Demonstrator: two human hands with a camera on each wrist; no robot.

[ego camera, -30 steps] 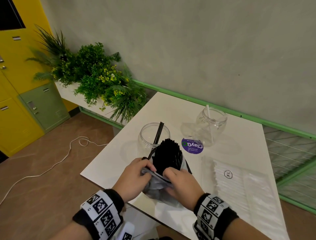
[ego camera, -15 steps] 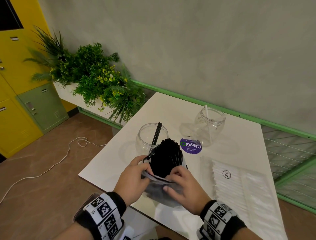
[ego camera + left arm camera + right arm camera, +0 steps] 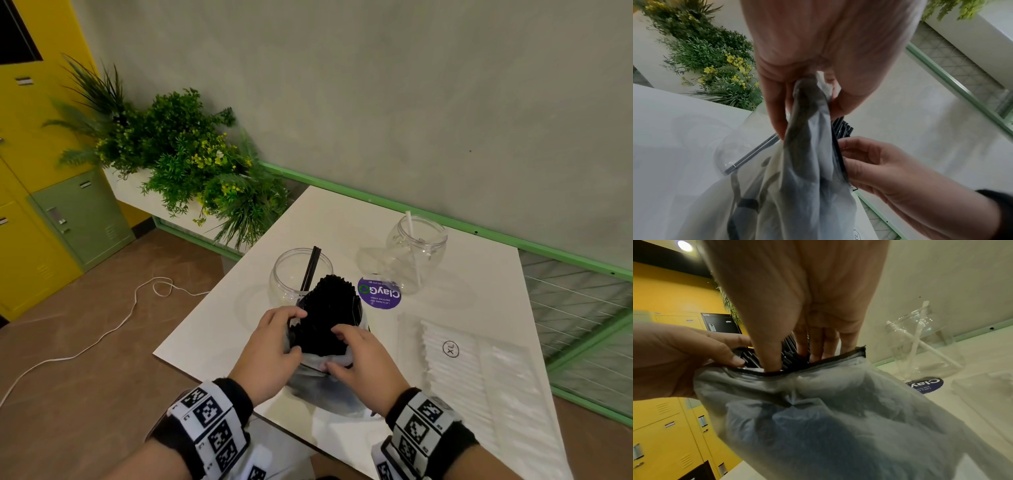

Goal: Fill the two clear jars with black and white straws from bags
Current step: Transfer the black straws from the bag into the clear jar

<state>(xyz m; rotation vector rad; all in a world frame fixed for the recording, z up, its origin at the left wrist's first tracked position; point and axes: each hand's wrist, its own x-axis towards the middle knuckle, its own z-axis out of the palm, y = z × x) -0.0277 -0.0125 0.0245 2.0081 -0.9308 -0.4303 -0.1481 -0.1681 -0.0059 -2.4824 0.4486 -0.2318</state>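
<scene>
On the white table (image 3: 342, 219) a clear bag (image 3: 318, 387) stands with a bundle of black straws (image 3: 329, 308) sticking out of its mouth. My left hand (image 3: 291, 329) grips the bag's left rim; in the left wrist view it pinches bunched plastic (image 3: 807, 100). My right hand (image 3: 337, 346) has its thumb and fingers dipped into the bag mouth, pinching black straws (image 3: 789, 353). Behind the bag, the left clear jar (image 3: 291, 277) holds two black straws. The right clear jar (image 3: 416, 246) holds one white straw.
A flat bag of white straws (image 3: 479, 377) marked XL lies at the table's right. A purple round sticker (image 3: 379, 293) sits between the jars. Plants (image 3: 191, 161) and yellow lockers (image 3: 34, 205) stand to the left, a white cable (image 3: 102, 335) on the floor.
My right hand has shifted from the bag's front rim up into the straw bundle. The bag's rim has slid lower, baring more of the black straws.
</scene>
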